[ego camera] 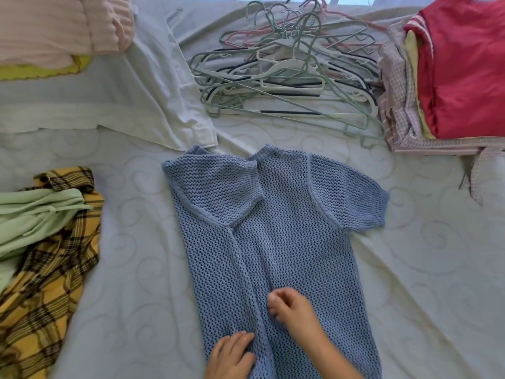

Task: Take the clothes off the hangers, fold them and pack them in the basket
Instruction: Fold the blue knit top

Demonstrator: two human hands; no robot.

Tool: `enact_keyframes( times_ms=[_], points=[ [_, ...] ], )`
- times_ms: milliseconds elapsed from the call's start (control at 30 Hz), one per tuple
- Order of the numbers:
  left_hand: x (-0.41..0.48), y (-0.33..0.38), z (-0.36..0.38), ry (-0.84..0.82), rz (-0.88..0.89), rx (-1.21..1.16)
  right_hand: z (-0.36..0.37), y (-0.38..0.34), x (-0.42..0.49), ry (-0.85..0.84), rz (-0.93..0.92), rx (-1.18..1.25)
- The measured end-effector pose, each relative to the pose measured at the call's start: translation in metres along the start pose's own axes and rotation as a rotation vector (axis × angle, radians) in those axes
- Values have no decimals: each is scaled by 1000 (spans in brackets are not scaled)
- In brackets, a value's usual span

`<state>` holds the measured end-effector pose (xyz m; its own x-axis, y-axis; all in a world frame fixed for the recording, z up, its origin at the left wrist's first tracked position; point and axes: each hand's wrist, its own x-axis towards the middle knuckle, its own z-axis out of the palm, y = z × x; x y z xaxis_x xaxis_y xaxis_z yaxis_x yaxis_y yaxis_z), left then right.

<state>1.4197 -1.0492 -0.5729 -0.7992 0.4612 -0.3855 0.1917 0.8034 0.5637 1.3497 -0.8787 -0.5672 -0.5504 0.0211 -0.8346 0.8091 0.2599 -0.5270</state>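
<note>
A blue open-knit short-sleeved top (273,228) lies flat on the bed, its left side folded over toward the middle and its right sleeve spread out. My left hand (232,354) rests with straight fingers on the top's lower left part. My right hand (293,307) sits on the middle of the top with its fingers curled, and whether it pinches the knit is unclear. A heap of bare hangers (287,75) lies beyond the top. No basket is in sight.
Folded clothes with a red piece on top (461,72) are stacked at the far right. A white shirt (164,105) and pink folded clothes (60,26) lie at the far left. A yellow plaid garment (46,291) under a pale green one (35,214) lies at the left.
</note>
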Motion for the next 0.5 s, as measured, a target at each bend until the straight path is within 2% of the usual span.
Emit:
enact_keyframes(
  times_ms=[67, 133, 167, 200, 233, 267, 300, 367, 400, 433, 467, 500],
  points=[
    [-3, 8, -11, -89, -53, -33, 12, 5, -6, -34, 82, 50],
    [-11, 5, 8, -191, -221, -100, 10, -3, -10, -25, 93, 116],
    [-21, -2, 23, -350, -267, -154, 2, -9, -9, 39, 59, 141],
    [-31, -18, 44, -446, -284, -77, -9, -15, -5, 149, 7, 177],
    [-28, -26, 50, -605, -329, -139, -25, -22, 1, 296, -54, 219],
    [-24, -33, 55, -563, -288, -182, -46, -28, 11, 449, -113, 242],
    [-8, -31, 48, -406, -241, -169, -67, -36, 21, 592, -151, 240],
    [28, -9, -2, -315, -136, -168, -111, -50, 43, 752, -166, 316],
    [46, -2, -26, -27, -29, -74, -127, -58, 55, 753, -126, 451],
    [61, -1, -40, 184, -25, -34, -141, -63, 66, 716, -88, 624],
    [79, -2, -52, 287, -79, -12, -150, -69, 76, 680, -43, 802],
    [98, -8, -61, 300, -125, 36, -157, -74, 79, 626, 13, 904]
  ],
)
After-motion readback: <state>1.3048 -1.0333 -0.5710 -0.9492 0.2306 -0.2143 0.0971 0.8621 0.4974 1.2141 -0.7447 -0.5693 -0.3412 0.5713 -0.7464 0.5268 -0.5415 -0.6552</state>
